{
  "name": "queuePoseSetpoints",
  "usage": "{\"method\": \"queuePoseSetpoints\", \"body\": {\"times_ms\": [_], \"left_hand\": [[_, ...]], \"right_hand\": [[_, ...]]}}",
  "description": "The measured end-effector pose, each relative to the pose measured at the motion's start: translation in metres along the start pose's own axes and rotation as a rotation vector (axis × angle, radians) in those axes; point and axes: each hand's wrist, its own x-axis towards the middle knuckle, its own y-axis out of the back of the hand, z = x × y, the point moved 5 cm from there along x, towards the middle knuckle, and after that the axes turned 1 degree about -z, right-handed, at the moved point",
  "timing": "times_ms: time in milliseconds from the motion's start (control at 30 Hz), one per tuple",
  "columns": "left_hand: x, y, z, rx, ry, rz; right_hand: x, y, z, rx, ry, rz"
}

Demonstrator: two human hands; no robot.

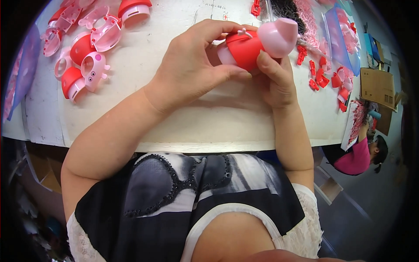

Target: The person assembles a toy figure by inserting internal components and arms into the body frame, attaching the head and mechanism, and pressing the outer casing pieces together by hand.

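A plastic toy figure [247, 53] with a red body and a pale pink, snouted head [276, 38] is held tilted above the white table, its head toward the right. My left hand [192, 63] is closed round the lower end of the body, fingers over the top and thumb along the near side. From the right, my right hand [277, 78] grips the figure just under the head, its thumb pressed on the red body. A small pale pink arm piece [244, 33] sticks out on the body's upper side. My right fingertips are hidden behind the figure.
Several red and pink toy shells [83, 52] lie at the left by a bluish plastic bag [27, 70]. Small red parts [322, 78], black strands [286, 13] and a second bag [338, 39] are at the right. Beyond stand a cardboard box [376, 85] and a person in pink [353, 158].
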Motion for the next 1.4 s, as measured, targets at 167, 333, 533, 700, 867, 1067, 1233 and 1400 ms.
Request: {"method": "queuePoseSetpoints", "body": {"times_ms": [167,333,533,700,867,1067,1233,1400], "left_hand": [[0.000,0.004,0.003,-0.013,-0.098,-0.011],[0.001,0.006,0.009,-0.011,-0.158,-0.009],[-0.001,0.003,0.005,-0.184,-0.029,-0.073],[0.002,0.007,0.009,-0.095,-0.022,-0.070],[0.005,0.007,0.006,0.133,-0.064,-0.126],[0.008,0.008,0.007,0.166,-0.238,-0.052],[0.008,0.006,0.009,0.143,-0.213,-0.091],[0.006,0.006,0.006,0.150,-0.102,-0.190]], "right_hand": [[-0.001,0.002,-0.005,-0.130,0.044,-0.054],[-0.002,-0.001,-0.006,-0.083,0.055,-0.064],[-0.002,-0.003,-0.006,-0.117,0.068,-0.048],[-0.005,0.002,-0.019,-0.174,0.320,0.139],[-0.011,0.000,-0.047,-1.127,0.690,-0.047],[-0.002,-0.003,-0.045,-1.103,0.486,-0.161],[0.006,0.001,-0.033,-0.980,0.329,-0.167],[0.007,-0.003,-0.034,-1.063,0.280,-0.148]]}}
